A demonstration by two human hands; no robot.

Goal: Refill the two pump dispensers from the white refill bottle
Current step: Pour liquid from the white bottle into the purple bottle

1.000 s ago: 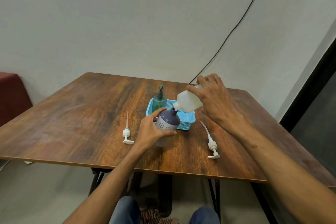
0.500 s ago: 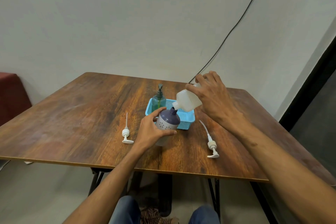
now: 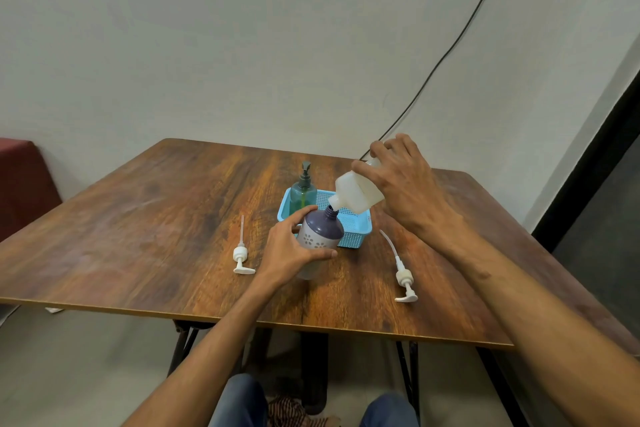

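Note:
A purple-topped dispenser bottle (image 3: 320, 234) with a flower pattern stands on the wooden table (image 3: 156, 218) with its pump off; my left hand (image 3: 289, 251) grips its body. My right hand (image 3: 403, 187) holds the white refill bottle (image 3: 356, 192) tilted down to the left, its mouth right over the purple bottle's open neck. A green pump dispenser (image 3: 303, 192) with its dark pump on stands in the back left of a blue basket (image 3: 356, 236). Two white pump heads lie loose on the table, one to the left (image 3: 241, 258) and one to the right (image 3: 403, 276).
A black cable (image 3: 446, 52) runs down the wall to the table's far edge. A dark red seat (image 3: 24, 180) stands at the far left. The table's front edge lies just over my knees.
My right hand has tipped the white refill bottle a little steeper and higher over the purple bottle's neck. My left hand and the purple bottle have stayed put.

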